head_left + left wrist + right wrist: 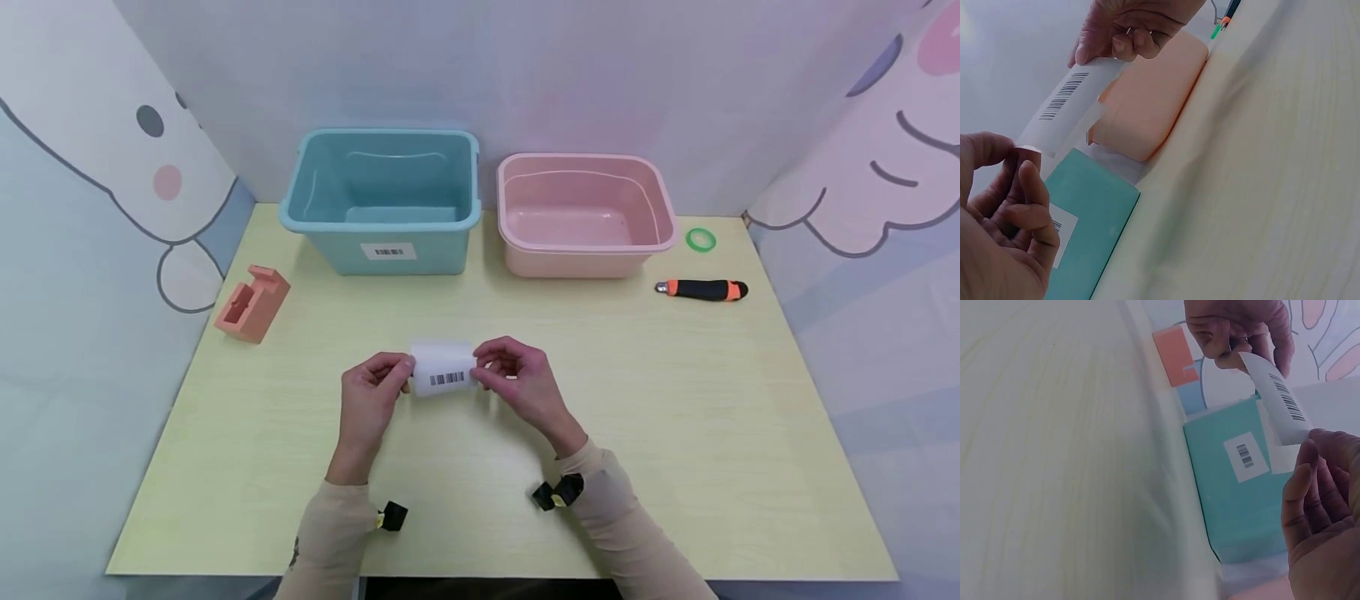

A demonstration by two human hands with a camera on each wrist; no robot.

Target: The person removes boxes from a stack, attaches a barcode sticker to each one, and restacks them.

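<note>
At far left, a salmon-coloured, blocky, plastic-looking holder with a rectangular recess (266,310) sits close to the left edge of the pale, wood-grained surface (750,467), beside a cartoon-printed backdrop (67,250). Next, a person's left hand (369,398), reaching in over the front edge in a beige sleeve (336,525), pinches between thumb and forefinger the left end of a curved white paper sheet printed with a black barcode (442,360). Behind that hand, at the back of the surface, stands a blue-green, rectangular, open-topped plastic bin (453,250), a white barcode label (388,252) on its front wall. The paper sheet is held above the surface, nearer the viewer than the bin, with a strip of surface in between. The right hand (525,385) pinches the sheet's right end between thumb and forefinger, so the paper spans the two hands. Farther back and right, a pink, rectangular, open-topped plastic tub (573,264) stands just beside the bin, a narrow gap dividing them. At far right, a flat green ring (701,250) lies near the back edge, and in front of it a black-and-orange-handled tool with a metal tip (702,290) points left; from there a broad stretch of surface runs to the front edge.
</note>
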